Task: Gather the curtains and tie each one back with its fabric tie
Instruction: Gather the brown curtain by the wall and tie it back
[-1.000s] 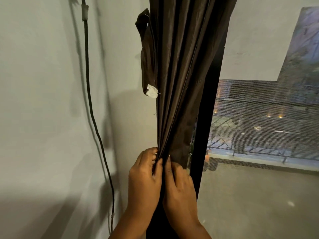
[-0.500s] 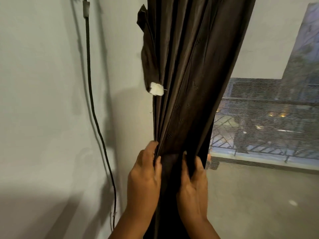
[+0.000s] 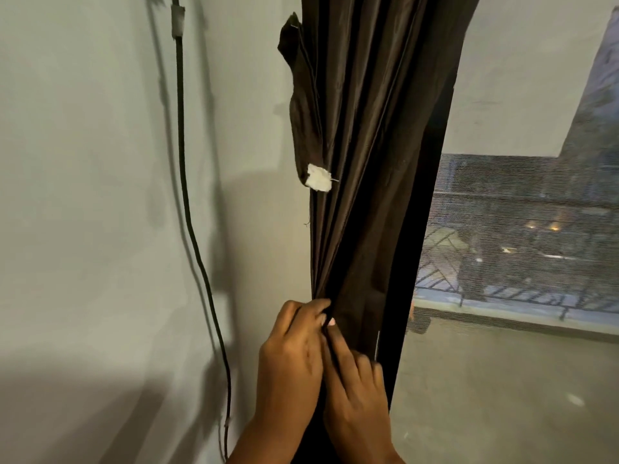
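Now right hand (image 3: 358, 393) rejoins left hand (image 3: 294, 353) on curtain (image 3: 368, 162)

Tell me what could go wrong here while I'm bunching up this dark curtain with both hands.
1. Both the left hand and right hand are pinching the curtain; freeing one to reach the fabric tie hanging above may let the folds spread.
2. The tie hangs high by its white patch, so the bunch may sit too low.
3. The black cable on the wall nearby could snag.
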